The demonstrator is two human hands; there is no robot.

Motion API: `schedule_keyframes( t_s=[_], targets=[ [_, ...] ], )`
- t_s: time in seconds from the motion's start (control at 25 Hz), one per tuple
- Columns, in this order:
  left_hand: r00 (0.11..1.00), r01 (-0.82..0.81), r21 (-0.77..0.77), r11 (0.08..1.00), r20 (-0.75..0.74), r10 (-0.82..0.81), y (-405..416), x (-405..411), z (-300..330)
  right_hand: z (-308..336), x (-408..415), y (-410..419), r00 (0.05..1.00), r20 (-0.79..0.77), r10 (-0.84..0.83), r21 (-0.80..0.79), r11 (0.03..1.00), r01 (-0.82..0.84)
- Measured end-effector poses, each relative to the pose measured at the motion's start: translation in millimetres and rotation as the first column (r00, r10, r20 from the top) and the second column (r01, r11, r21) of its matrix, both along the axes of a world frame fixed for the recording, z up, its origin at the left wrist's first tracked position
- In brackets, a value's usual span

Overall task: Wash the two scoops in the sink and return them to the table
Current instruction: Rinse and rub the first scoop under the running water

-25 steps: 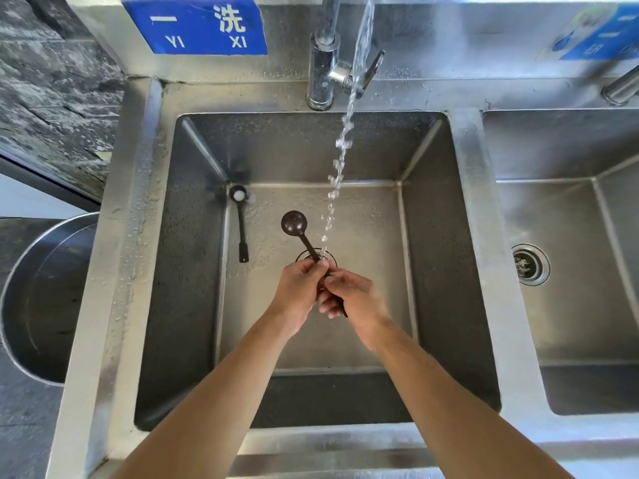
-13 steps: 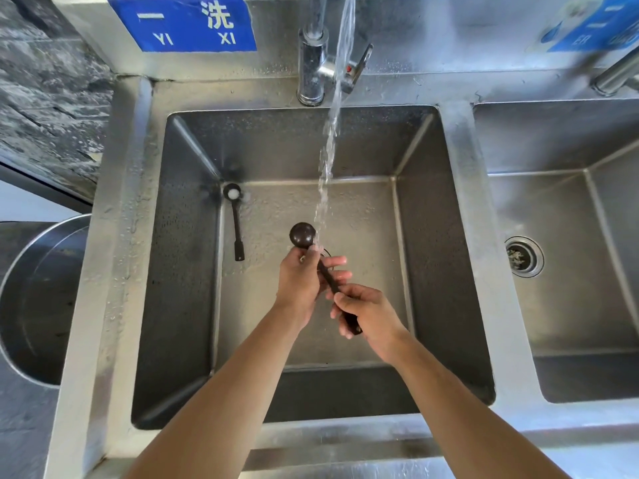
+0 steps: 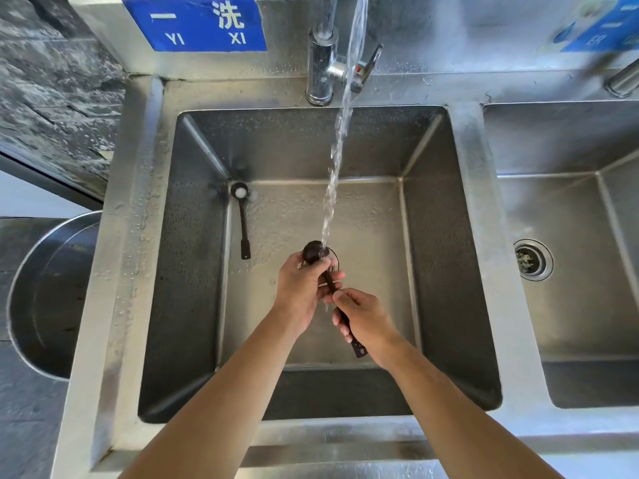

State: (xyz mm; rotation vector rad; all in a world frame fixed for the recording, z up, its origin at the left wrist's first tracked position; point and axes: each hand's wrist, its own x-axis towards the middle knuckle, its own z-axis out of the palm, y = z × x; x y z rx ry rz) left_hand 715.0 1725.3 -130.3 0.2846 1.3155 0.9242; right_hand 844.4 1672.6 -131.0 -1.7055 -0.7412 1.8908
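A dark brown scoop (image 3: 314,251) is held over the drain of the left steel sink (image 3: 193,305), its bowl right under the running water stream (image 3: 334,174). My left hand (image 3: 301,288) is wrapped around the scoop just below the bowl. My right hand (image 3: 363,318) grips the handle lower down, and the handle's end sticks out below that hand. A second, smaller dark scoop (image 3: 242,219) lies on the sink floor at the back left corner, with something white in its bowl.
The faucet (image 3: 323,63) stands behind the sink, with a blue sign (image 3: 200,22) on the backsplash. A second basin (image 3: 581,264) with a drain lies to the right. A large steel bowl (image 3: 45,292) sits at the left, beside the sink.
The scoop's bowl has moved right, from beside the stream to directly under it. My left hand slid up the handle to the bowl; my right hand slid down toward the handle's end.
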Motion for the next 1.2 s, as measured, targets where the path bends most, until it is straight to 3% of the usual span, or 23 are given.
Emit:
schedule_keyframes(
  t_s=[0.16, 0.36, 0.68, 0.88, 1.0, 1.2],
  targets=[
    [0.999, 0.027, -0.040, 0.999, -0.019, -0.028, 5, 3, -2, 0, -1, 0, 1.000, -0.027, 0.007, -0.038, 0.999, -0.008],
    [0.995, -0.072, -0.284, 0.956, 0.053, 0.090, 22, 10, -2, 2, -4, 0, 0.994, -0.065, -0.090, -0.141, 0.987, 0.080],
    [0.952, -0.054, -0.264, 0.963, 0.279, 0.129, 20, 12, -6, 17, 17, -7, 0.963, -0.226, -0.144, -0.178, 0.978, 0.105],
    [0.988, 0.044, -0.252, 0.967, 0.155, -0.005, 4, 17, -15, 19, 21, -8, 0.979, -0.082, -0.189, -0.120, 0.977, 0.179],
    [0.990, 0.136, -0.207, 0.969, 0.049, -0.129, -14, 25, -17, 11, 18, -5, 0.982, 0.085, -0.168, 0.004, 0.986, 0.168],
    [0.988, 0.130, -0.151, 0.980, 0.097, -0.116, -26, 38, -22, 5, 17, -5, 0.951, 0.304, -0.058, 0.120, 0.993, 0.022]
  ],
)
